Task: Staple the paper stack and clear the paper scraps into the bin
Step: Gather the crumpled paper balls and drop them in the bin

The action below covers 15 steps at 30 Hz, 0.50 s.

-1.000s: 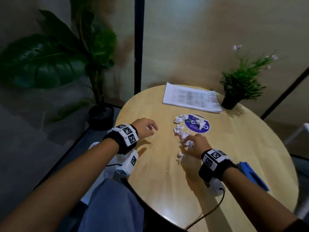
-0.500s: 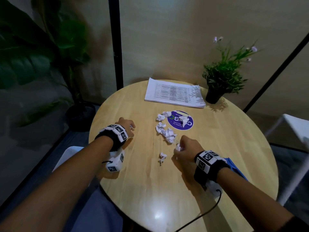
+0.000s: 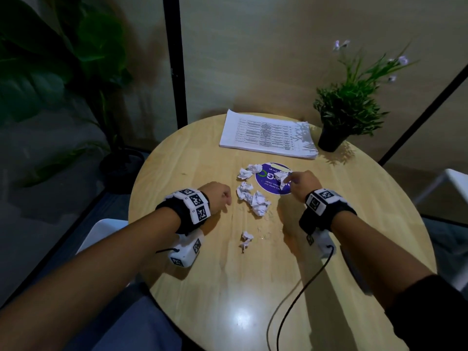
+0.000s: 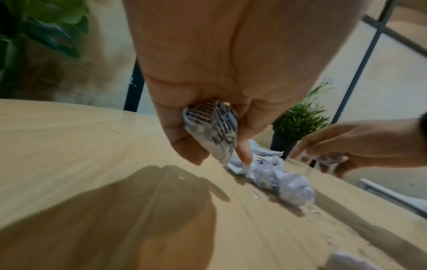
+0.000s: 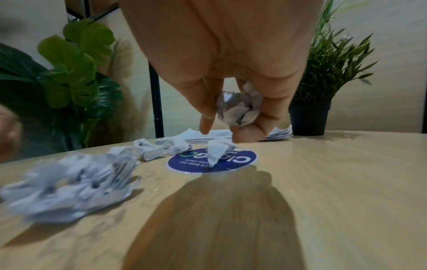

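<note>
Several crumpled paper scraps point(image 3: 254, 200) lie in the middle of the round wooden table point(image 3: 354, 211). My left hand point(image 3: 220, 195) hovers just left of them, fingers curled round a printed scrap point(image 4: 213, 131). My right hand point(image 3: 297, 183) is over the purple round sticker point(image 3: 268, 179); a crumpled scrap point(image 5: 240, 109) is tucked in its palm while its fingertips touch another scrap point(image 5: 217, 149) on the sticker. One small scrap point(image 3: 245, 239) lies alone nearer me. The paper stack point(image 3: 268, 135) rests at the table's far side. No stapler or bin shows.
A small potted plant point(image 3: 347, 107) stands right of the paper stack. A large leafy plant point(image 3: 58, 59) in a dark pot is on the floor at left. A white chair point(image 3: 448, 183) sits at right. A black cable point(image 3: 291, 300) trails from my right wrist.
My right hand has moved from the near scraps forward onto the purple sticker, carrying a scrap. My left hand has shifted right, closer to the scrap pile.
</note>
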### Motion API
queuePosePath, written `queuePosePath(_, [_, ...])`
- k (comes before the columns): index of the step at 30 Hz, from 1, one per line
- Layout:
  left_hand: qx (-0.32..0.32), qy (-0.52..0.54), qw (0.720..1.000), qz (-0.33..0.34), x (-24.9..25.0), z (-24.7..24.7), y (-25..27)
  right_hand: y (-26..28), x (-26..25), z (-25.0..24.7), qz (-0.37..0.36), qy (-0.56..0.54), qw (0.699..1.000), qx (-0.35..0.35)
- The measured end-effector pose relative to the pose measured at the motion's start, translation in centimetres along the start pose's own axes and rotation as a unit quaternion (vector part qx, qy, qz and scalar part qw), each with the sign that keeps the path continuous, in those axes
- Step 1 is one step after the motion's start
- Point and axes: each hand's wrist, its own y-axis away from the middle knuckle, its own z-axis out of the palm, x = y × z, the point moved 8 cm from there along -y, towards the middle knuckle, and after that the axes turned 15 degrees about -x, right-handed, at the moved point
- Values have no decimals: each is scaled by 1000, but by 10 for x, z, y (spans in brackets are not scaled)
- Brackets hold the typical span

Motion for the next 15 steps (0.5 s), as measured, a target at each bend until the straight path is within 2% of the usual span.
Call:
queuePosePath(4, [-20,-34,999,37,26,6,7,-18,7,-11,40,31,999,1])
queuePosePath(8, [-59,-97,991,76,47,27,13,-32,2,-12,28,67,997,-8])
queuePosePath(12, [-100,-190,975,55,49,52,9,-46,-7,1,12,120,991,-57])
queuePosePath(15, [-97,-218,970,42,48,60,6,-52,-11,12,6,156,984,-87])
